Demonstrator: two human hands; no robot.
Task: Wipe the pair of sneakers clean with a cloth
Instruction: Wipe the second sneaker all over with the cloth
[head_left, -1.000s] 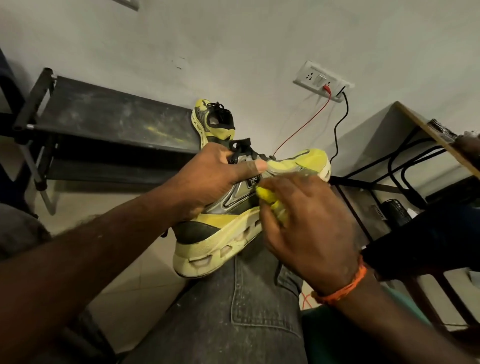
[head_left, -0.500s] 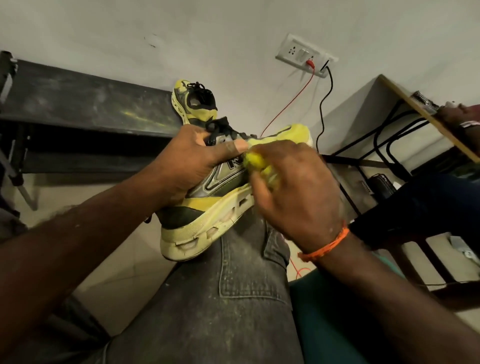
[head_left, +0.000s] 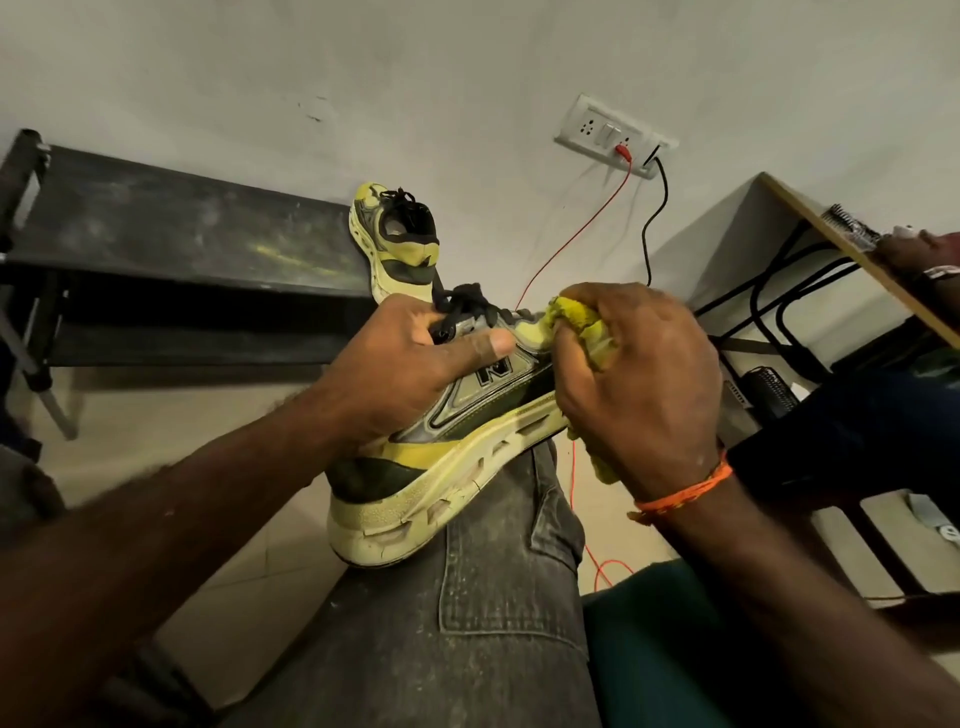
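Note:
A yellow and grey sneaker (head_left: 457, 457) with black laces rests on my right thigh, its heel toward me. My left hand (head_left: 410, 369) grips it over the collar and laces, thumb lying along its side. My right hand (head_left: 639, 384) holds a bunched yellow cloth (head_left: 576, 325) and presses it against the toe end, which the hand hides. The second sneaker (head_left: 397, 239) stands on the right end of a dark bench, its heel opening facing me.
The dark metal bench (head_left: 182, 234) runs along the wall at left. A wall socket (head_left: 615, 136) feeds a red and a black cable. A wooden desk (head_left: 841, 244) with black cables stands at right, another person's hand on it. A green seat (head_left: 665, 649) is beside my leg.
My right hand has slid the cloth from the sneaker's side up and forward over the toe. My left hand keeps its grip. The camera view has shifted a little.

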